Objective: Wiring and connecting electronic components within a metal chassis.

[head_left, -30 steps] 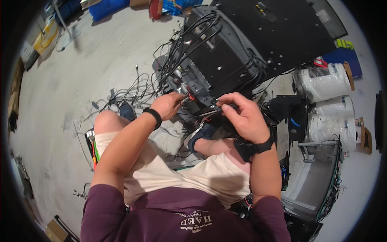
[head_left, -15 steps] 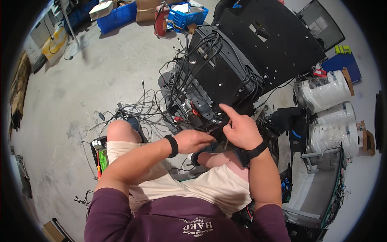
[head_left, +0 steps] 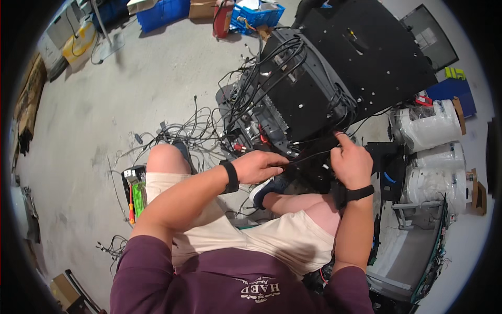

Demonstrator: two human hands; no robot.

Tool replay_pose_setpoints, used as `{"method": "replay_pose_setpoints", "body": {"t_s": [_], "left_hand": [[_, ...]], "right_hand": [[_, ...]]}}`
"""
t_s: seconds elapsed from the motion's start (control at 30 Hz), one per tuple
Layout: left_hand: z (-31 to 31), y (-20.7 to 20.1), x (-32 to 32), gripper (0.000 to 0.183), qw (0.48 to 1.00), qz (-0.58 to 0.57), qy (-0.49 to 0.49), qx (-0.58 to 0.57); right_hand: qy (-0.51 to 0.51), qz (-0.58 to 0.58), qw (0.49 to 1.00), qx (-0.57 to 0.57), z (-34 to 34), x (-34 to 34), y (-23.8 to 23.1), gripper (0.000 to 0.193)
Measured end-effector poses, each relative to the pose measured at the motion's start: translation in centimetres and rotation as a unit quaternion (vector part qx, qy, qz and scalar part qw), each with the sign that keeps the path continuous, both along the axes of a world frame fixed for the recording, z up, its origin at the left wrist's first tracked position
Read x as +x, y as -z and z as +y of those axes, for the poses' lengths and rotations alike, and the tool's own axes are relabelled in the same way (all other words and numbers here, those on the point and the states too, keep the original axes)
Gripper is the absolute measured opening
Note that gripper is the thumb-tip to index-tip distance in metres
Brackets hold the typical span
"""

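Looking down from your head camera, you see blue crates point(head_left: 167, 10) and a brown cardboard box point(head_left: 204, 8) along the top edge of the concrete floor point(head_left: 104, 104), with a yellow package point(head_left: 78, 44) near the top left. At the right, white wrapped rolls point(head_left: 429, 125) stand one below another beside a small yellow tag point(head_left: 455, 73) and a blue box point(head_left: 454, 94). A tray of green and red tools point(head_left: 135, 191) lies on the floor by your left knee.

Your left hand point(head_left: 259, 166) reaches across from the left, fingers curled and pinching a thin black cable point(head_left: 308, 157); a black band sits on that wrist. Your right hand point(head_left: 351, 163) is raised, back toward you, fingers bent around the same cable where it meets the lower edge of the black machine point(head_left: 314, 89), thumb pointing up. The cable runs taut between both hands, just in front of the machine's tangle of wires point(head_left: 246, 104) and above your bent legs.
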State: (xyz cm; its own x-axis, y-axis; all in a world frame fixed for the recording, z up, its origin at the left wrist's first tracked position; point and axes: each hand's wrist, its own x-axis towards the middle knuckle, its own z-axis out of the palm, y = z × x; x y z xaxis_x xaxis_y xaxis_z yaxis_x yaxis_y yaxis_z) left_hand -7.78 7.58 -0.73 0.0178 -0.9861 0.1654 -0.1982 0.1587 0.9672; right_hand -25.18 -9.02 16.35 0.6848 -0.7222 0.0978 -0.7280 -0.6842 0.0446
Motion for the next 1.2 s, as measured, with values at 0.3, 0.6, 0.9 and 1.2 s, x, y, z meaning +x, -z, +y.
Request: {"method": "replay_pose_setpoints", "body": {"t_s": [0.3, 0.6, 0.9, 1.2], "left_hand": [[-2.0, 1.1, 6.7, 0.051, 0.891, -0.157, -0.407, 0.124], [-5.6, -1.1, 10.7, 0.085, 0.881, -0.132, -0.453, 0.038], [-5.4, -1.2, 12.3, 0.045, 0.921, 0.034, -0.383, 0.056], [-3.5, -5.1, 5.8, 0.031, 0.943, 0.014, -0.324, 0.067]], "right_hand": [[-0.004, -0.072, 0.993, 0.094, -1.6, 0.1, 1.1, 0.052], [0.038, -0.132, 0.988, 0.073, -1.6, 2.8, 1.2, 0.054], [0.026, -0.166, 0.983, 0.077, -2.7, 2.2, 1.5, 0.044], [0.04, -0.128, 0.991, 0.014, -2.7, 3.0, 1.4, 0.068]]}}
